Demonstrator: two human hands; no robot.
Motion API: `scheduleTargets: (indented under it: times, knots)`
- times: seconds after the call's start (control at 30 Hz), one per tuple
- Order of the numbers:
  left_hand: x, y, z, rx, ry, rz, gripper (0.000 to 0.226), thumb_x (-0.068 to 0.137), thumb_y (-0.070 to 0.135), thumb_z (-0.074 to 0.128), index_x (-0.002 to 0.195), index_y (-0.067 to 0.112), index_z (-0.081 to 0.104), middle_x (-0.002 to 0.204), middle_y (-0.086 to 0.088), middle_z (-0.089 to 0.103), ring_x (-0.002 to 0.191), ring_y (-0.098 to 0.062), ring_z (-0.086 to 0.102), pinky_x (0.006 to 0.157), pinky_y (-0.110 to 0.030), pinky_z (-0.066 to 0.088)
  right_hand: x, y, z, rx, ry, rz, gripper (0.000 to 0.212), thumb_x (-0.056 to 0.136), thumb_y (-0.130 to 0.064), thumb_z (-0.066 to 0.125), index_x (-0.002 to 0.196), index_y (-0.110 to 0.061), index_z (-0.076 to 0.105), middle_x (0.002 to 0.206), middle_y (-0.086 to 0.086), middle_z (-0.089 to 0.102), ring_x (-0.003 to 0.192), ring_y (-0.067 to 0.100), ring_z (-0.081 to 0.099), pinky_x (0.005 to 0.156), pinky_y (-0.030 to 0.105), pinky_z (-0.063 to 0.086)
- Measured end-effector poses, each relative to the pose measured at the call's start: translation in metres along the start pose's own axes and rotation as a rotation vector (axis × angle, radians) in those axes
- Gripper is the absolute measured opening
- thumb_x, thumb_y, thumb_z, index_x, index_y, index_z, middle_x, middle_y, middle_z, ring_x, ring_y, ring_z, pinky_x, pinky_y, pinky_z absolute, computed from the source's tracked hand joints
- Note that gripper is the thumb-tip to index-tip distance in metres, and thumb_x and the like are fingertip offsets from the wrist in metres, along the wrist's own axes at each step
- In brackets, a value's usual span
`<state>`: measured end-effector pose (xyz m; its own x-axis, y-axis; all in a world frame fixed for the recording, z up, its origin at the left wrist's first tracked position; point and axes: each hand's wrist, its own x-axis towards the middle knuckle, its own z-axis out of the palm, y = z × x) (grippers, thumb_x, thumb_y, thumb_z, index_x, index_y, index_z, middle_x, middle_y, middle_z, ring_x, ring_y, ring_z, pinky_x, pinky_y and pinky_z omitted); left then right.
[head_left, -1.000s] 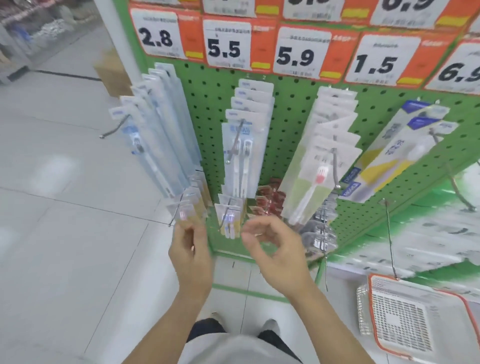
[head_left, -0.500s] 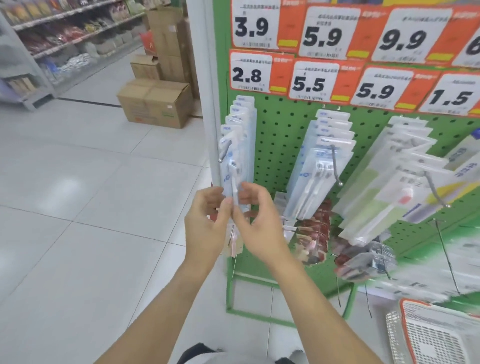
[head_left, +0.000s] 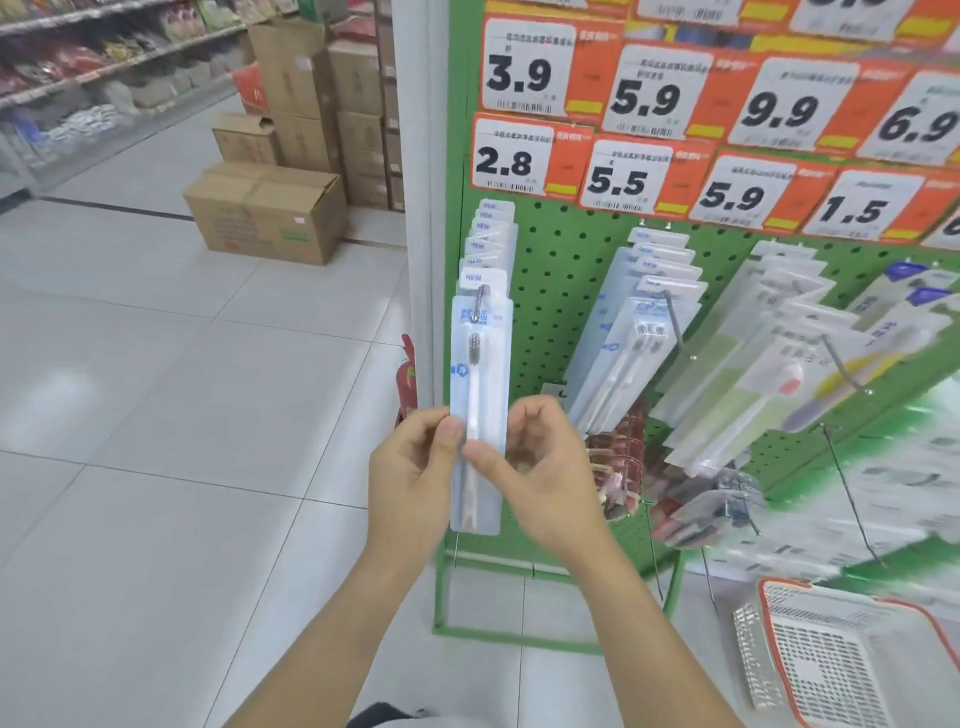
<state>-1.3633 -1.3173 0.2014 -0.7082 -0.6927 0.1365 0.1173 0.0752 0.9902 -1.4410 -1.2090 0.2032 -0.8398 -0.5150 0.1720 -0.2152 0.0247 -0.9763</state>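
Note:
A toothbrush pack (head_left: 480, 364), clear and pale blue with a white brush inside, hangs at the front of the leftmost hook (head_left: 483, 296) on the green pegboard rack (head_left: 561, 270). My left hand (head_left: 410, 473) pinches the pack's left edge near its lower half. My right hand (head_left: 540, 467) pinches its right side, thumb on the front. More identical packs (head_left: 491, 234) hang behind it on the same hook.
Other toothbrush packs (head_left: 639, 332) hang on hooks to the right under orange price tags (head_left: 524, 156). A white and orange basket (head_left: 831, 660) sits at the lower right. Cardboard boxes (head_left: 270, 213) stand on the tiled floor at the back left, beside store shelves (head_left: 78, 67).
The view has swung left and up. Both hands rose from the small low packs to the leftmost hook and now pinch the front toothbrush pack.

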Motion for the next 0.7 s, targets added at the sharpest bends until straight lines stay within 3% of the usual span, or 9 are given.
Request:
scheduleTargets:
  times: [0.1, 0.2, 0.27, 0.33, 0.43, 0.5, 0.57, 0.63, 0.7]
  knots:
    - [-0.019, 0.003, 0.003, -0.031, 0.036, -0.011, 0.016, 0.101, 0.011, 0.054, 0.093, 0.005, 0.067, 0.089, -0.015, 0.069, 0.08, -0.012, 0.063, 0.074, -0.018, 0.051, -0.011, -0.006, -0.004, 0.021, -0.055, -0.001, 0.03, 0.077, -0.027, 0.085, 0.09, -0.026, 0.058, 0.084, 0.007, 0.065, 0.077, 0.029, 0.059, 0.07, 0.046, 0.051]
    - [-0.041, 0.012, 0.005, -0.045, 0.101, -0.035, 0.015, 0.101, 0.009, 0.054, 0.095, 0.009, 0.067, 0.087, -0.002, 0.072, 0.082, -0.008, 0.066, 0.074, -0.015, 0.05, -0.023, -0.013, -0.009, 0.036, -0.152, 0.007, 0.023, 0.081, -0.015, 0.084, 0.092, -0.025, 0.066, 0.089, -0.002, 0.073, 0.083, 0.028, 0.067, 0.076, 0.05, 0.056]
    - [-0.057, 0.018, 0.006, -0.086, 0.161, -0.053, 0.014, 0.102, 0.01, 0.056, 0.109, 0.016, 0.067, 0.097, 0.008, 0.073, 0.092, -0.008, 0.069, 0.078, -0.016, 0.052, -0.033, -0.017, -0.013, 0.042, -0.199, -0.01, 0.022, 0.081, -0.01, 0.083, 0.09, -0.022, 0.067, 0.087, -0.006, 0.073, 0.078, 0.02, 0.066, 0.071, 0.041, 0.056]
    - [-0.069, 0.027, 0.007, -0.131, 0.218, -0.035, 0.032, 0.1, 0.021, 0.057, 0.132, 0.022, 0.057, 0.114, 0.012, 0.07, 0.107, -0.009, 0.067, 0.087, -0.022, 0.054, -0.043, -0.02, -0.017, 0.032, -0.205, -0.028, 0.023, 0.081, -0.008, 0.083, 0.086, -0.021, 0.064, 0.077, -0.013, 0.066, 0.07, 0.013, 0.059, 0.062, 0.033, 0.051]
    - [-0.077, 0.041, 0.017, -0.141, 0.153, -0.013, 0.05, 0.098, 0.034, 0.06, 0.145, 0.024, 0.045, 0.128, 0.013, 0.065, 0.116, -0.001, 0.063, 0.09, -0.016, 0.051, -0.055, -0.016, -0.025, -0.074, -0.17, -0.071, 0.027, 0.082, -0.009, 0.081, 0.082, -0.022, 0.057, 0.068, -0.007, 0.058, 0.063, 0.021, 0.056, 0.057, 0.037, 0.05]
    - [-0.078, 0.041, 0.028, -0.121, 0.079, -0.064, 0.056, 0.09, 0.029, 0.067, 0.142, 0.024, 0.049, 0.128, 0.013, 0.065, 0.114, 0.001, 0.064, 0.086, -0.013, 0.052, -0.062, -0.007, -0.031, -0.182, -0.133, -0.114, 0.026, 0.082, -0.01, 0.079, 0.082, -0.018, 0.054, 0.068, -0.003, 0.056, 0.063, 0.017, 0.056, 0.059, 0.038, 0.051]
    - [-0.081, 0.034, 0.038, -0.093, 0.055, -0.108, 0.05, 0.091, 0.016, 0.069, 0.138, 0.021, 0.054, 0.122, 0.008, 0.07, 0.111, -0.007, 0.068, 0.085, -0.018, 0.055, -0.072, 0.005, -0.037, -0.295, -0.09, -0.213, 0.027, 0.079, -0.012, 0.079, 0.082, -0.016, 0.052, 0.076, -0.008, 0.053, 0.072, 0.012, 0.054, 0.064, 0.03, 0.048]
    - [-0.084, 0.027, 0.045, -0.105, 0.053, -0.167, 0.04, 0.096, 0.007, 0.064, 0.134, 0.018, 0.057, 0.112, 0.002, 0.075, 0.103, -0.014, 0.073, 0.081, -0.021, 0.057, -0.085, 0.017, -0.045, -0.357, -0.081, -0.282, 0.028, 0.076, -0.022, 0.081, 0.089, -0.017, 0.057, 0.092, -0.011, 0.052, 0.093, 0.009, 0.054, 0.081, 0.021, 0.045]
    - [-0.085, 0.024, 0.049, -0.223, 0.021, -0.283, 0.032, 0.103, 0.005, 0.051, 0.133, 0.016, 0.057, 0.105, -0.005, 0.077, 0.096, -0.021, 0.075, 0.079, -0.028, 0.061, -0.096, 0.023, -0.057, -0.322, -0.109, -0.205, 0.035, 0.074, -0.028, 0.085, 0.099, -0.022, 0.062, 0.11, -0.008, 0.052, 0.115, 0.011, 0.055, 0.096, 0.019, 0.042]
